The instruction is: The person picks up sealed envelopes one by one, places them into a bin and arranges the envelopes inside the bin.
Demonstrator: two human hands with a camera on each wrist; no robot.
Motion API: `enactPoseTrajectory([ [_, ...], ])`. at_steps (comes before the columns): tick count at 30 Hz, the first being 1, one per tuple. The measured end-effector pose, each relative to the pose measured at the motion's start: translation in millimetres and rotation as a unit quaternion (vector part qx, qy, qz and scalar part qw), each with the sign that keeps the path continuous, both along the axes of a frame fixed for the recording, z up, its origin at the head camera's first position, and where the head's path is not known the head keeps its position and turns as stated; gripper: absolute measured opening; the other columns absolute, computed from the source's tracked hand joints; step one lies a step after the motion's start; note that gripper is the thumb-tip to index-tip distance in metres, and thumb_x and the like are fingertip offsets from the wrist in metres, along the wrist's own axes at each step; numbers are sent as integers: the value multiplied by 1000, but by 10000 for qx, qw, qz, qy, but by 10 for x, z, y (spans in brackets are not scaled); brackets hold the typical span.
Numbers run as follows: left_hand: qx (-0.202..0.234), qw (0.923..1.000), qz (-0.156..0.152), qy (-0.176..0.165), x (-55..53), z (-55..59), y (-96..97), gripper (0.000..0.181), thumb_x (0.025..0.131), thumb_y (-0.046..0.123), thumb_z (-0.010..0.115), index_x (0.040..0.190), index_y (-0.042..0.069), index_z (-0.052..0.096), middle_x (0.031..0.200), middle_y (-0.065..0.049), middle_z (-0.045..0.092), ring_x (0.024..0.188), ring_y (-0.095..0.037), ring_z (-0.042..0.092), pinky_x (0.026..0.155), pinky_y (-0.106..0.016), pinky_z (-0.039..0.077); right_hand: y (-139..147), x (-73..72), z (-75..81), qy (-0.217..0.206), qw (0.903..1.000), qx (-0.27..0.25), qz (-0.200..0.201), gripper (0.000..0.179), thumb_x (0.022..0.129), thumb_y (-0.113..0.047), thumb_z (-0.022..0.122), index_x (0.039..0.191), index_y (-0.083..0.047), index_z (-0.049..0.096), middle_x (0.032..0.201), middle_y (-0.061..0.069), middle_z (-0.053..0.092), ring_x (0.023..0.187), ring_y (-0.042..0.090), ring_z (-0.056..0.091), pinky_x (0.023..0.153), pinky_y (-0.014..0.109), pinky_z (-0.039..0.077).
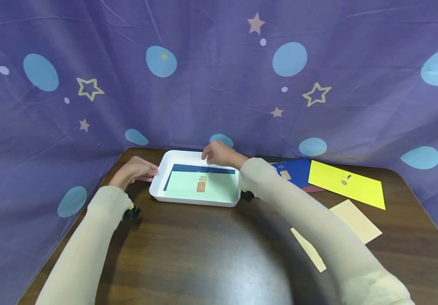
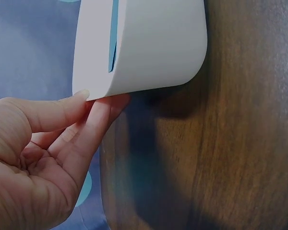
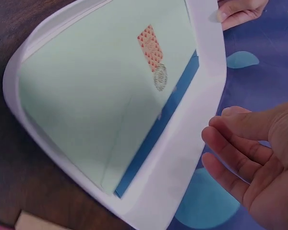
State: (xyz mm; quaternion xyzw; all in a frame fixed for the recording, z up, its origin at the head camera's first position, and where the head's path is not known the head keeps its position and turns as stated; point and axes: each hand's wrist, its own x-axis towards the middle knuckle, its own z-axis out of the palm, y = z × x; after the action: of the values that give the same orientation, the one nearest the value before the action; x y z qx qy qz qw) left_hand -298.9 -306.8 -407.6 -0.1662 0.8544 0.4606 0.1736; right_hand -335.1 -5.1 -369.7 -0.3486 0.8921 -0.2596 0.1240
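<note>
A white tray (image 1: 194, 202) stands on the table near the curtain. Inside it lies a pale green envelope (image 1: 181, 186) with a patterned sticker and a round printed mark, partly covering a dark blue envelope (image 1: 181, 168). My left hand (image 1: 133, 170) pinches the tray's left end, thumb above and fingers below, as the left wrist view shows. Over the far rim hovers my right hand (image 1: 220, 153). In the right wrist view its fingers are loosely bent, with thumb and index finger close together and nothing between them.
To the right lie a blue envelope (image 1: 300, 169), a yellow envelope (image 1: 356, 188) and a cream sheet or envelope (image 1: 356, 220). Another cream piece (image 1: 308, 250) shows partly under my right forearm. A purple patterned curtain (image 1: 219, 84) hangs behind the wooden table (image 1: 188, 250).
</note>
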Motion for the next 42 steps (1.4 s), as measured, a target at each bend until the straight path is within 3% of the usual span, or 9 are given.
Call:
enactPoseTrajectory([
  [8, -74, 10000, 16, 53, 4, 32, 43, 41, 94, 1, 69, 131, -13, 60, 82, -1, 67, 66, -6, 65, 70, -22, 64, 333, 35, 212, 131, 9987, 72, 490, 21, 96, 1, 63, 113, -1, 75, 109, 17, 74, 99, 25, 69, 88, 36, 60],
  [19, -217, 9998, -8, 36, 7, 37, 30, 40, 95, 2, 69, 131, -13, 60, 87, -3, 68, 66, -6, 65, 70, -22, 64, 932, 198, 459, 107, 9976, -9, 690, 19, 95, -3, 70, 112, -2, 76, 104, 12, 77, 97, 24, 72, 89, 40, 63],
  [25, -194, 9998, -54, 25, 10, 40, 27, 41, 95, 1, 68, 132, -14, 59, 84, -2, 67, 65, -6, 65, 67, -20, 63, 1219, 237, 497, 447, 9953, 26, 854, 19, 92, -1, 73, 111, -1, 76, 102, 13, 77, 94, 25, 73, 88, 42, 63],
  [32, -186, 9998, -91, 56, 3, 40, 6, 42, 94, 1, 69, 132, -14, 58, 84, -2, 68, 66, -6, 65, 68, -21, 64, 1491, 322, 550, 291, 9973, 263, 623, 21, 90, -1, 75, 111, -1, 76, 99, 11, 77, 91, 22, 72, 85, 41, 65],
  [42, -166, 9998, -105, 18, 9, 48, 9, 42, 94, 1, 69, 132, -14, 59, 81, 0, 68, 65, -6, 65, 67, -21, 63, 1834, 553, 539, 256, 9934, 813, 770, 26, 85, -5, 81, 111, -4, 76, 106, 6, 76, 95, 22, 71, 84, 37, 64],
])
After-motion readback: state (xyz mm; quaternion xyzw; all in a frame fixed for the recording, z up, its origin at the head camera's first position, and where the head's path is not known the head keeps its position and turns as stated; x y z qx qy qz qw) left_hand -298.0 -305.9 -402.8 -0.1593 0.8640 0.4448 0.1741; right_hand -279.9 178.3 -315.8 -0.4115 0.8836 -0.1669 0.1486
